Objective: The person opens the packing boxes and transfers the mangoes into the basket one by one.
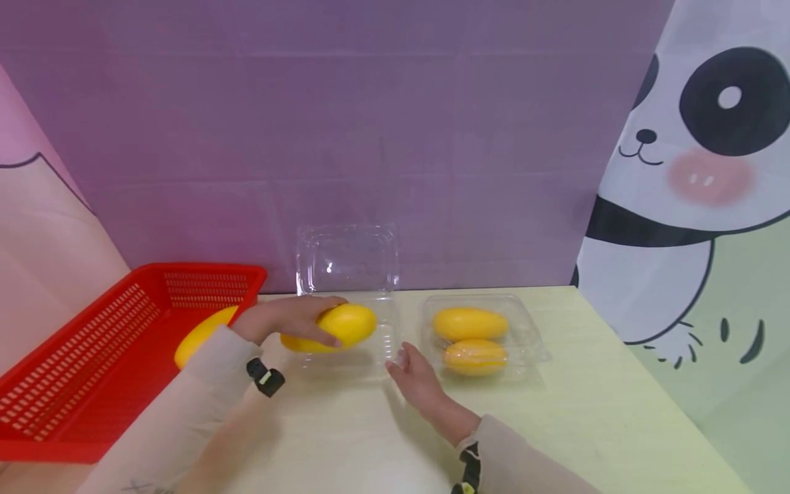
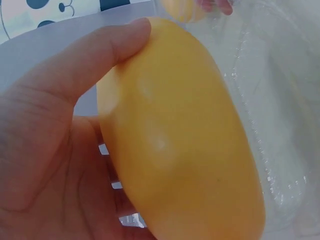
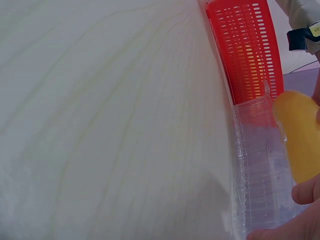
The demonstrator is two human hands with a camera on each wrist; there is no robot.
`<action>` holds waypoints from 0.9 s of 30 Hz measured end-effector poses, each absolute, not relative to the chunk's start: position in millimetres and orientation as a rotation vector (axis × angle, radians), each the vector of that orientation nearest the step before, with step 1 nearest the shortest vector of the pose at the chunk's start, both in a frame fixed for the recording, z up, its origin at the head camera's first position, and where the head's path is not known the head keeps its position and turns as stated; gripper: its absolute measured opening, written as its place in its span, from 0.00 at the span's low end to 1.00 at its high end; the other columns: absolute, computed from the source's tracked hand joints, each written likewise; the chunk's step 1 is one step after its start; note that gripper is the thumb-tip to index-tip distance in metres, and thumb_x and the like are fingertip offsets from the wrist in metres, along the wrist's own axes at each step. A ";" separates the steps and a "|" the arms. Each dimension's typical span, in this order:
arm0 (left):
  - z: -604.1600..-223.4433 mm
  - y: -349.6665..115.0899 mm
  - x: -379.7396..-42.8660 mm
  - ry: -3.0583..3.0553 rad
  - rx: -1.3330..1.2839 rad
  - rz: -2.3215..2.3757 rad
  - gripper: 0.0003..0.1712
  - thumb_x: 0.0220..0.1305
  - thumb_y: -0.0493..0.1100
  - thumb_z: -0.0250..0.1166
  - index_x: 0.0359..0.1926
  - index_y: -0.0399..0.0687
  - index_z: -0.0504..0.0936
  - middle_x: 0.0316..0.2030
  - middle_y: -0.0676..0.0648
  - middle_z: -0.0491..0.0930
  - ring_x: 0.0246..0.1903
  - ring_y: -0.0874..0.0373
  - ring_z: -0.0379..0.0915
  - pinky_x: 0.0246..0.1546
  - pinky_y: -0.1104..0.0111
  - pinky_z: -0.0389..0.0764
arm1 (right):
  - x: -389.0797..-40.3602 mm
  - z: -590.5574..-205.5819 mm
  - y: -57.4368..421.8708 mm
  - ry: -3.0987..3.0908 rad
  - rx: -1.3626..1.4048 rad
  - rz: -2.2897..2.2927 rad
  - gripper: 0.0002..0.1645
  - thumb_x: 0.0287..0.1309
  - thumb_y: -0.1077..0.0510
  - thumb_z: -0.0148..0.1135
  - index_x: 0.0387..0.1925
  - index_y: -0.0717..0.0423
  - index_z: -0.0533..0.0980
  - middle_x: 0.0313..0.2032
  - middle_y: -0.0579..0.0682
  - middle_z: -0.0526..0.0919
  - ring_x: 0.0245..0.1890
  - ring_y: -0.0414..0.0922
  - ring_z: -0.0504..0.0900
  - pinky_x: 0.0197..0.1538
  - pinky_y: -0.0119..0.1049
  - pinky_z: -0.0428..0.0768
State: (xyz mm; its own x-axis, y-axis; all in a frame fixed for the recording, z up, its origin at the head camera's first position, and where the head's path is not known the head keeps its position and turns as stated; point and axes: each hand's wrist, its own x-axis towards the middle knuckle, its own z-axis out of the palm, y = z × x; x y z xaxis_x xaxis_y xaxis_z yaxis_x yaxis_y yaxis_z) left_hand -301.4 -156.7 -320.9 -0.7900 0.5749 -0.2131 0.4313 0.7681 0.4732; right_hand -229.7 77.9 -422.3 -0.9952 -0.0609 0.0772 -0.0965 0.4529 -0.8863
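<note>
My left hand (image 1: 302, 319) grips a smooth, oval yellow mango (image 2: 175, 125), thumb on one side and fingers round the other. It hangs tilted over a clear plastic clamshell container (image 1: 385, 333), whose lid (image 1: 348, 261) stands raised at the back. At the front right corner of that container, my right hand (image 1: 422, 384) pinches the rim between thumb and finger. To its right sits a second clear container (image 1: 524, 343), holding two yellow mangoes (image 1: 470, 324). Whether anything lies under the held mango is hidden in the head view.
A red perforated basket (image 1: 145, 309) stands at the left, with a yellow mango (image 1: 200, 339) in it partly hidden by my left sleeve. Behind the pale wooden table (image 1: 345, 439) hangs a purple cloth (image 1: 370, 137). A panda-printed sheet (image 1: 666, 288) borders the right side.
</note>
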 end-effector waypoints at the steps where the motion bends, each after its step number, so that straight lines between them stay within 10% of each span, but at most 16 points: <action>1: -319.1 -157.6 -301.1 2.626 0.761 0.580 0.39 0.51 0.58 0.70 0.63 0.61 0.65 0.47 0.55 0.73 0.46 0.54 0.68 0.54 0.51 0.71 | -229.6 -421.8 77.9 -2.645 0.144 1.621 0.35 0.61 0.58 0.57 0.62 0.75 0.58 0.56 0.72 0.70 0.55 0.64 0.71 0.60 0.56 0.68; 27: -286.3 -197.5 -289.8 2.942 0.723 0.623 0.34 0.49 0.53 0.73 0.56 0.50 0.70 0.42 0.48 0.76 0.41 0.51 0.70 0.41 0.56 0.79 | -226.8 -417.0 78.3 -2.635 0.150 1.684 0.36 0.63 0.58 0.56 0.64 0.75 0.56 0.59 0.74 0.66 0.59 0.66 0.67 0.62 0.57 0.65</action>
